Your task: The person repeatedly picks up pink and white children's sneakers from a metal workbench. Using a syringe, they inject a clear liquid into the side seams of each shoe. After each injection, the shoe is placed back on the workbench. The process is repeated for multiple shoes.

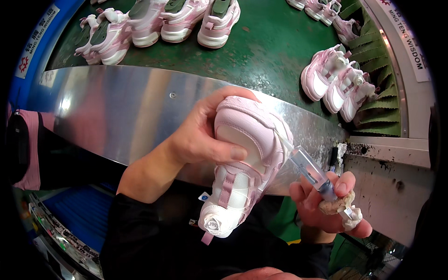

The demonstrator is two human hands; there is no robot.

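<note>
1. Pink-and-white shoe is held up in front of the body, over the near edge of the metal ledge. We see its long axis running mostly away from the wearer, toe far, tongue near, leaning a bit left at the tongue end.
2. Left hand has the toe half gripped from the left, thumb pressed over the upper, so it's the closer one.
3. Right hand sits lower right of the shoe, off its body, fingers wrapped around a clear syringe. We'd say the key bit is here: the thin nozzle slants up-left to the shoe's right edge, but we can't tell if the tip touches.
4. Containers: we can't make out how full the syringe is. There's a beige wad around its plunger end. The blue crate lower left is too dim for us to read.
5. Further out, similar shoes stand on the green surface, some with dark green insides showing.
</note>
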